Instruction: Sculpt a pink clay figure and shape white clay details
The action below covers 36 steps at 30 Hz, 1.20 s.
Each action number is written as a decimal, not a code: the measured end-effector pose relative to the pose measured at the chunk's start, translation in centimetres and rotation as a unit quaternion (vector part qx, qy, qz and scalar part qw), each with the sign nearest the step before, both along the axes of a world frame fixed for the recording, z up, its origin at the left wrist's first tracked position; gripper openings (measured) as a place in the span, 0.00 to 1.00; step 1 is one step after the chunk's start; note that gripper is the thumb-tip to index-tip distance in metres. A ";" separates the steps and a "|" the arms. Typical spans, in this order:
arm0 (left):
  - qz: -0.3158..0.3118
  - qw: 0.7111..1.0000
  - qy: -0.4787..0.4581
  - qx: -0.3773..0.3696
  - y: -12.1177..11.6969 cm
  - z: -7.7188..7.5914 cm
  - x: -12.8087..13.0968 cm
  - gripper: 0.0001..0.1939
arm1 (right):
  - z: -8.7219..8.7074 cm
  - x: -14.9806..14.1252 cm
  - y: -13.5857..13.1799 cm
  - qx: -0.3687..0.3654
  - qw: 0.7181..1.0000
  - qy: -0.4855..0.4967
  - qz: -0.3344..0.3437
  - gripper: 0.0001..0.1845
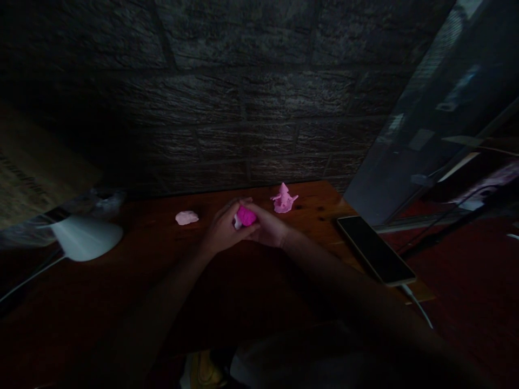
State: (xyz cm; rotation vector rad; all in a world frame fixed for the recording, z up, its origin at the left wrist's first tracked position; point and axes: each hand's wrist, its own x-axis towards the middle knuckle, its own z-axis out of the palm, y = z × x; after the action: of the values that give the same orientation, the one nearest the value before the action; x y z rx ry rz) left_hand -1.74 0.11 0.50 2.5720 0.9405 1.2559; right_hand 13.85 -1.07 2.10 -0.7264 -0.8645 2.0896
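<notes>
Between my two hands is a bright magenta lump of modelling clay [245, 216], with a whitish patch at its left side. My left hand [223, 229] curls round it from the left, thumb along its lower edge. From the right, my right hand [267, 226] wraps it, fingers partly hidden behind the lump. A pale pink flattened piece of clay [187, 218] lies on the table to the left. Right of my hands stands a pink clay figure [284, 198] with a pointed top and a spread base.
The wooden table [316, 237] meets a dark brick wall [267, 102]. A phone [375, 249] with a white cable lies at its right edge. On the left are a white lamp-like base [89, 237] and a brown cardboard-like shape [36, 173]. The scene is dim.
</notes>
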 end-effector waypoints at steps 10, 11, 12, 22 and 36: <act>0.059 0.982 -0.021 -0.176 0.3 0.0 0.1 0.31 | 0.2 0.9 1.2 -0.036 0.997 -0.040 -0.056 0.18; 0.049 0.979 -0.043 -0.192 0.4 -0.1 0.0 0.30 | 0.4 0.9 1.2 -0.036 0.996 -0.056 -0.067 0.18; 0.040 0.975 -0.073 -0.206 0.5 -0.1 0.0 0.29 | 0.6 1.0 1.2 -0.034 0.993 -0.076 -0.080 0.19; -0.062 0.690 -0.537 -0.482 1.6 1.2 -0.3 0.23 | 1.0 1.6 0.7 -0.004 0.985 -0.093 -0.147 0.12; -0.010 0.661 -0.562 -0.498 1.1 3.8 0.1 0.29 | -0.4 0.8 0.4 0.056 0.971 -0.207 -0.103 0.18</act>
State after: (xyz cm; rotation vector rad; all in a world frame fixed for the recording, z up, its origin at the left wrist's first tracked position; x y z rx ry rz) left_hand -1.63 1.25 4.32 0.6831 0.8376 1.3590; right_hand 14.69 -0.65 1.75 -1.1635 -1.0696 1.7170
